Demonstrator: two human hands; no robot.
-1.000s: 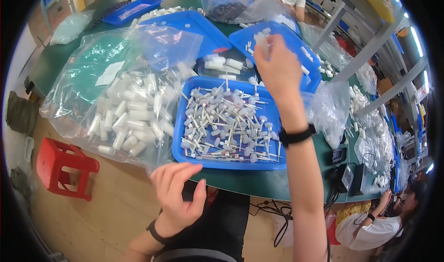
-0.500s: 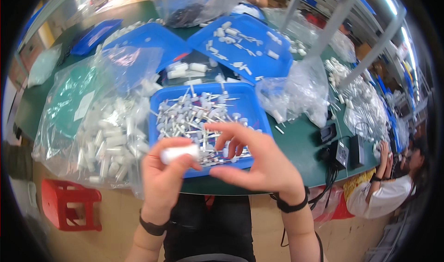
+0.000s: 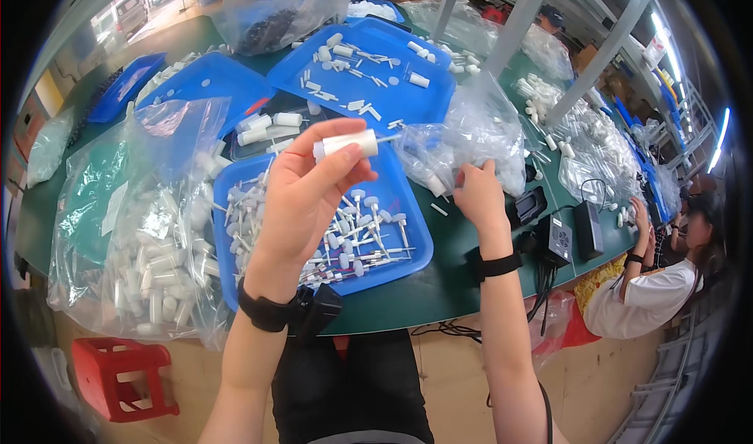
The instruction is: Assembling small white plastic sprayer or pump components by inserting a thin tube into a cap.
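Note:
My left hand point(image 3: 302, 185) is raised over the blue tray, its fingers closed around a white plastic cylinder point(image 3: 345, 146). A thin pale stem sticks out of the cylinder's right end. Below it, the blue tray point(image 3: 422, 262) holds many white caps with thin stems point(image 3: 362, 223). Farther right, my right hand point(image 3: 480, 197) touches the near edge of a clear plastic bag point(image 3: 482, 126) of small translucent pieces. Its fingers are bent and closed there; what lies between them is hidden. A white cylinder point(image 3: 436, 185) rests beside that bag, left of the hand.
At left lies a big clear bag point(image 3: 86, 275) full of white cylinders. Behind are a blue tray point(image 3: 292, 75) with scattered white parts and another blue tray point(image 3: 188, 79). Black power adapters point(image 3: 554, 240) with cables stand right. Metal posts point(image 3: 518, 28) rise behind. Co-workers sit across and at right.
My right hand has moved from above the near tray rightward to the clear bag. My left hand has lifted the white cylinder up and away, and its stem now shows. The view has shifted.

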